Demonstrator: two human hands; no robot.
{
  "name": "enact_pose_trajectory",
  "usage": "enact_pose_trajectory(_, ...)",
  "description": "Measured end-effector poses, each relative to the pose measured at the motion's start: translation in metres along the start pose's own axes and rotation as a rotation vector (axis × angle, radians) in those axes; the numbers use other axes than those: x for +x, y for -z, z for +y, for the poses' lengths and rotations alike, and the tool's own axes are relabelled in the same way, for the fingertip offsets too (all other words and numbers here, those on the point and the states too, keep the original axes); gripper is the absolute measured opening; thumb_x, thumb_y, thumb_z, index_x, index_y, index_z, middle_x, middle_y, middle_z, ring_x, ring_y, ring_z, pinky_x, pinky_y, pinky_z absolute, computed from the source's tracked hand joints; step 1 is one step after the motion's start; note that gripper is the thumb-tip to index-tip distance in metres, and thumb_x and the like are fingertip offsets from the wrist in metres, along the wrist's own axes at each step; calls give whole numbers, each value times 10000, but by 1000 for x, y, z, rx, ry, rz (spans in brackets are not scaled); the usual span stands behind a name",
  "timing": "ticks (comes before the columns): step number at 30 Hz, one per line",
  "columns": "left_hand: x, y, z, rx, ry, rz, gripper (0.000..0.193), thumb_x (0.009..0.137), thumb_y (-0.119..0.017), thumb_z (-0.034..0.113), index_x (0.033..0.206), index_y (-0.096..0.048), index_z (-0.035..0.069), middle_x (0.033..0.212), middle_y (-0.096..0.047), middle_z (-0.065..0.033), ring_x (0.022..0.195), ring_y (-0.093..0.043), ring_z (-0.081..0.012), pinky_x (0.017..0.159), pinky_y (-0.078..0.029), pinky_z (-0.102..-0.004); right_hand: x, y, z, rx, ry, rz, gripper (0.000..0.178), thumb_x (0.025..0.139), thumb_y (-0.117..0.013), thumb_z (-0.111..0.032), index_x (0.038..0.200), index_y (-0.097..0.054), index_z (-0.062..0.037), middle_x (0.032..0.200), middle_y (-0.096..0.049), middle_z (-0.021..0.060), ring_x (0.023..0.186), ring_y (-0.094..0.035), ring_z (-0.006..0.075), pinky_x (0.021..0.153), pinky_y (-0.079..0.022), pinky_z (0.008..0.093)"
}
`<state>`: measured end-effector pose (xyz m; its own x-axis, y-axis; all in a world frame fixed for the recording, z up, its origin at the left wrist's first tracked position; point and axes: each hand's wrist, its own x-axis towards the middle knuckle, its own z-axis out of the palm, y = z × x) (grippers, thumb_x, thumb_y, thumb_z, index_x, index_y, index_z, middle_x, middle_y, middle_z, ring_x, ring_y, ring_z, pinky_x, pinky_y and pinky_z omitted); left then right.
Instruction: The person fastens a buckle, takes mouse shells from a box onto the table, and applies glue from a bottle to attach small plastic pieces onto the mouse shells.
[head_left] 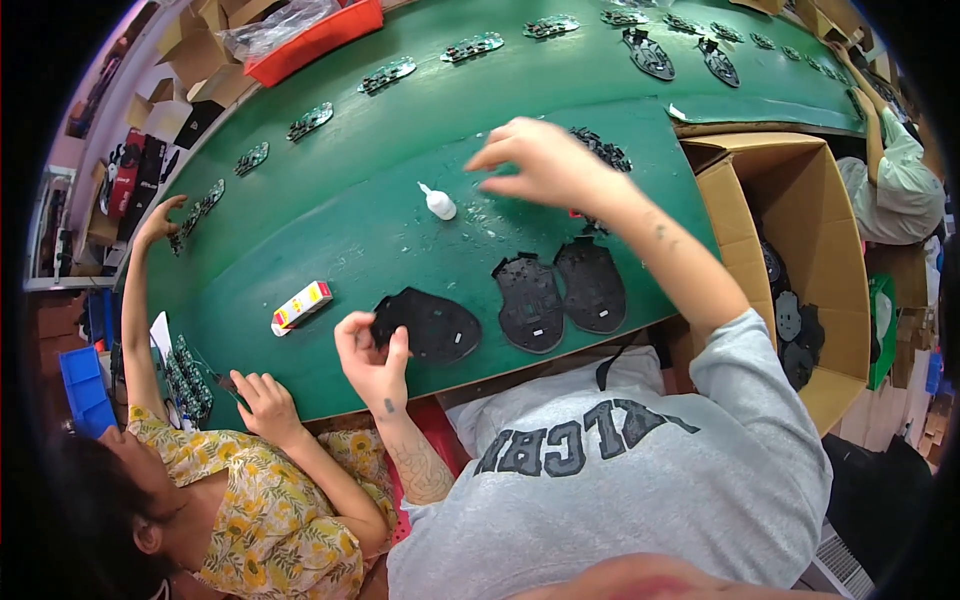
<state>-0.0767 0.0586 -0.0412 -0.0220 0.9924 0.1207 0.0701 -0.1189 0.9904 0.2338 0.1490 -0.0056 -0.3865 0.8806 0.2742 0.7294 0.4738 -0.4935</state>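
My left hand (372,362) is at the left end of a black plastic shell (435,328) near the table's front edge. Its fingers curl loosely, the thumb stands apart, and no held thing shows between them. Reaching across the table, my right hand (540,165) is open with fingers stretched, above the surface and holding nothing visible. Close to it are a pile of small black parts (603,150) and a small white squeeze bottle (440,205) with a narrow tip. Two more black shells, one on the left (528,305) and one on the right (592,288), lie side by side below my right forearm.
Green circuit boards (388,75) line the far side of the green table (340,210). A white, red and yellow carton (302,307) lies left. A co-worker's hand (160,218) touches a board. The red bin (320,42) is far left; an open cardboard box (820,190) stands right.
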Motion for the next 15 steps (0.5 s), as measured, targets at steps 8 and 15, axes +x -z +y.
enact_pose_trajectory(8, -14, -6, 20, -281, 270, -40, 506, 860, -651, 66, 1334, -494, -12, 994, -600, -53, 511, -438, -22, 401, -325, -157, -6, 17, 40, -147, 129, -248, 99, 817, -687, -131, 861, -696, -43, 937, -625, 54, 978, -581, 247, 882, -474, 358)
enact_pose_trajectory(15, -13, -22, 11, -407, 341, -202, 466, 857, -614, 34, 1245, -358, 64, 1003, -638, -172, 628, -653, -197, 427, -478, -206, -11, 25, 10, 49, 1, -102, 35, 811, -666, -33, 841, -652, -22, 832, -656, 88, 799, -644, 249, 718, -517, 341)
